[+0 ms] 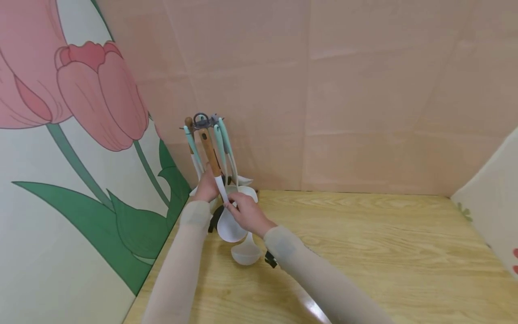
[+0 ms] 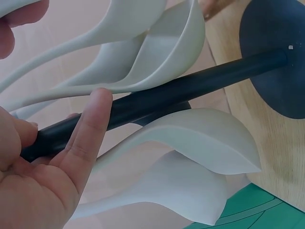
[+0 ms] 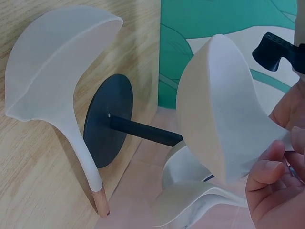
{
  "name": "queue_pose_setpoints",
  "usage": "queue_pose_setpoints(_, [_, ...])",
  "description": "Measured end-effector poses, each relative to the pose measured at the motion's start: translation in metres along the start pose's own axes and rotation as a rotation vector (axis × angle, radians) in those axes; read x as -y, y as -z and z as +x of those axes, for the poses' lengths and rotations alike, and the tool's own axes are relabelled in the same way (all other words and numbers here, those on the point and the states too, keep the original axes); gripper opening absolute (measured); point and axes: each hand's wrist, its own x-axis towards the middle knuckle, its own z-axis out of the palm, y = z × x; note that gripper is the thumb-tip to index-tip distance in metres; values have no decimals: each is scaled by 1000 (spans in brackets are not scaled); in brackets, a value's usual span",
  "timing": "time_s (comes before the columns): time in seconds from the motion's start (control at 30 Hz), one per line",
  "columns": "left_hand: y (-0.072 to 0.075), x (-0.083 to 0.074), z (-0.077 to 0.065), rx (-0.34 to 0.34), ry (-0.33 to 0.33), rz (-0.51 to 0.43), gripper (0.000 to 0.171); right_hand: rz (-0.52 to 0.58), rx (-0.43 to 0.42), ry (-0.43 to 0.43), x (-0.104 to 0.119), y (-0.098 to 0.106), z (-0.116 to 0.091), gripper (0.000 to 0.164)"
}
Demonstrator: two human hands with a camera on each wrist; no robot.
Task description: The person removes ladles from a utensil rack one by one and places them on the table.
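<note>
A black utensil stand [image 2: 190, 88] with a round top holds several hanging utensils with mint-green or wooden handles. My left hand [image 1: 206, 186] grips its pole, fingers and thumb curled around it. In front hangs a white ladle [image 1: 232, 227] with a wooden handle [image 1: 210, 153], its top up at the stand's ring [image 1: 201, 120]. The white neck of this ladle is pinched by my right hand [image 1: 248, 213], just above the bowl. On the table below lies another white ladle [image 3: 57, 71], a wooden handle end showing in the right wrist view. The stand's round base [image 3: 109, 121] rests on the tabletop.
The wood-grain table [image 1: 364, 243] stretches away to the right. Behind the stand rises a pink cloth-like wall [image 1: 344, 103]. A tulip-patterned panel [image 1: 101, 99] stands close on the left, and a white panel [image 1: 493, 202] borders the right side.
</note>
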Motion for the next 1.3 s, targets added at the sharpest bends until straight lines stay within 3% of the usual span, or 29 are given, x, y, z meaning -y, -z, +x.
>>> queue_pose_setpoints(0.3, [0, -1, -2, -3, -1, 10, 54, -1, 16, 7, 1, 3, 0, 12])
queue_pose_setpoints(0.73, [-1, 2, -4, -39, -66, 16, 41, -35, 4, 61, 2, 5, -2, 13])
queue_pose_setpoints(1.3, [-2, 5, -1, -8, -29, -1, 48, -33, -20, 98, 3, 9, -3, 13])
